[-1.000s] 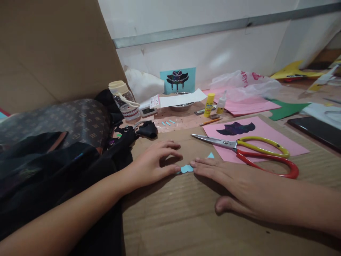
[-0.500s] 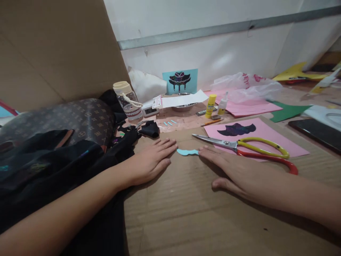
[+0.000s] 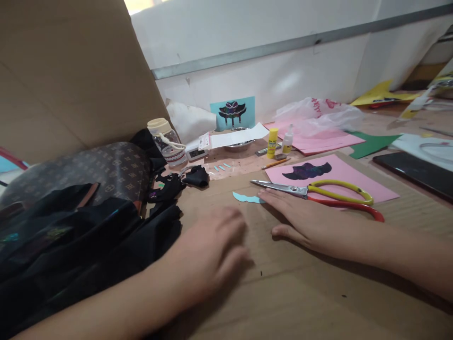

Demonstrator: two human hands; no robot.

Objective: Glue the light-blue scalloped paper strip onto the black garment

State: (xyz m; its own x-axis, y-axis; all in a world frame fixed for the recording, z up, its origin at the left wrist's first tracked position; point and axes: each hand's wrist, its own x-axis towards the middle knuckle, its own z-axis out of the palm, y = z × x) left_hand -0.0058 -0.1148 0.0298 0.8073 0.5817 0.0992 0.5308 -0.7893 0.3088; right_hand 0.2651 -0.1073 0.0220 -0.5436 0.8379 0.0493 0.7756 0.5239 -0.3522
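Note:
A small light-blue paper cutout (image 3: 246,197) with a wavy edge lies on the cardboard sheet (image 3: 283,302). The fingertips of my right hand (image 3: 300,217) rest on its right end, with the fingers stretched flat and the thumb apart. My left hand (image 3: 215,245) is over the cardboard, nearer to me than the cutout and not touching it. Motion smears its fingers, which look bent. Scissors (image 3: 307,190) with one yellow and one red handle lie just beyond my right hand, partly on pink paper (image 3: 375,186) that bears a dark shiny cutout (image 3: 307,171).
Black cloth (image 3: 71,255) and a patterned brown bag (image 3: 116,167) fill the left. Behind the cardboard stand a bottle (image 3: 170,146), a yellow glue stick (image 3: 272,143) and a small glue bottle (image 3: 288,140). A decorated blue card (image 3: 249,113) leans at the wall. A phone (image 3: 417,174) lies at right.
My left hand has left the left end of the blue cutout and moved back toward me, its fingers curling. My right hand stays on the right end. The view has shifted slightly.

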